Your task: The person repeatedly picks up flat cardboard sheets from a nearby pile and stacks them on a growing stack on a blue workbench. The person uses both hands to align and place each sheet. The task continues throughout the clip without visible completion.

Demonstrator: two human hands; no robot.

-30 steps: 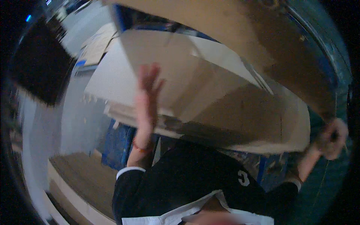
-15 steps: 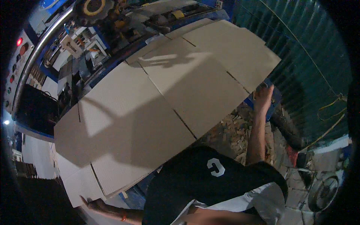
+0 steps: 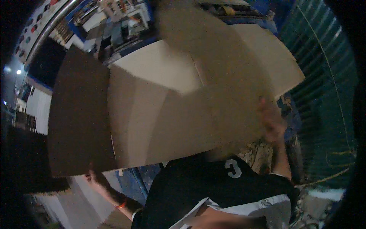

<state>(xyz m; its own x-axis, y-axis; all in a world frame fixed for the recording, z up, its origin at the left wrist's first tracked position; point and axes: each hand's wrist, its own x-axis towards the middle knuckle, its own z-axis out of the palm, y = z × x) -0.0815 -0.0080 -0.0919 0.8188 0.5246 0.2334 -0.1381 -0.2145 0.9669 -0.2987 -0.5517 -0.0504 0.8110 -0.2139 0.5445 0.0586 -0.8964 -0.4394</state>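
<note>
A large flat cardboard sheet (image 3: pixel 152 133) stretches across in front of me, its left panel folded up and in shadow. My left hand (image 3: pixel 92 179) pinches its near edge at the lower left, thumb on top and the other fingers hidden beneath. At the right end my right hand (image 3: pixel 272 122), smeared by motion, is closed on the sheet's edge. That end bends upward and looks blurred. Beyond it, another pale cardboard sheet (image 3: pixel 284 61) lies farther back on the right, partly covered.
Machinery with a metal rail (image 3: pixel 49 28) and a button panel (image 3: pixel 32 28) stands at the far left. A green corrugated wall (image 3: pixel 324 76) rises on the right. Cardboard scraps (image 3: pixel 263 154) lie below my right forearm. Blue framework (image 3: pixel 139 179) shows under the sheet.
Both ends of the top cardboard sheet have come up, uncovering the sheet behind it at the right. My left hand has risen; my right hand has moved lower in view. The view has shifted.
</note>
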